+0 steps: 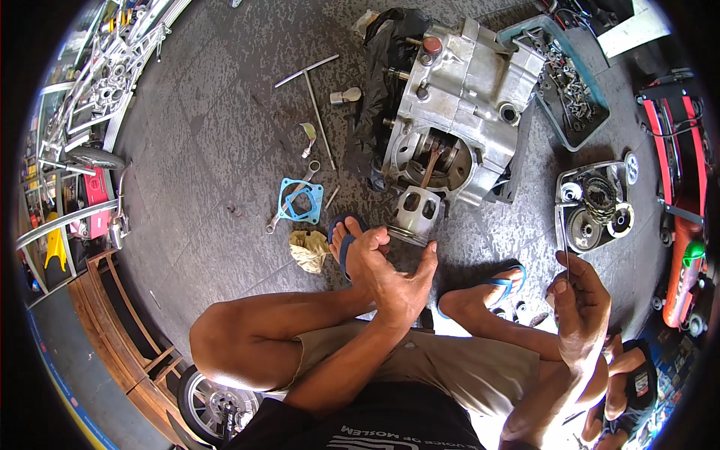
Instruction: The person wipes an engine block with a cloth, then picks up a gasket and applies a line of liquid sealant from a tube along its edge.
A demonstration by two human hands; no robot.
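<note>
Here your left hand (390,270) reaches forward over your knee, its thumb and fingers spread wide toward the lower rim of the grey piston (416,214) — whether they actually touch it, you cannot tell from this view. The piston hangs on its connecting rod (429,166), which comes out of the round bore of the silver engine crankcase (465,97) lying on the concrete floor (217,112). Your right hand (579,300) is raised off to the side, fingers pinched shut on a thin wire-like piece (566,244) that stands up from the fingertips. Beside the left hand your foot in a blue sandal (343,234) rests on the floor, with a crumpled yellowish rag (309,250) just next to it. A blue gasket (301,200) lies farther out, a spanner (291,196) across it, and a long T-handle wrench (315,97) beyond. To the right sit a clutch cover with its gears (592,206) and a teal tray of bolts (566,82).
</note>
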